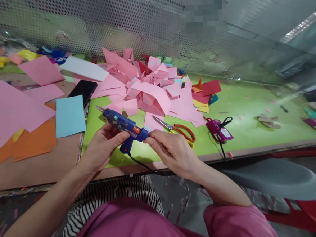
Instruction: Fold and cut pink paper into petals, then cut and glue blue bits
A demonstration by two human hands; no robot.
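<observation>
A blue hot glue gun (123,123) is held above the table's front part, its metal nozzle pointing to the upper left. My left hand (102,146) is closed round the gun's body, thumb along the near side. At the gun's rear end the fingers of my right hand (175,150) are pinched together; what they grip there is hidden. The gun's black cord (142,164) runs down to the table edge. Just beyond my right hand lie scissors (184,131) with red and yellow handles. Cut and folded pink paper (153,91) is heaped behind the gun.
On the left are a light blue paper square (70,116), orange sheets (34,141), pink sheets (11,105) and a black phone (82,90). A purple packet (219,130) lies on the green tabletop (244,116). Perforated metal (146,25) stands behind; a grey seat (276,179) is at right.
</observation>
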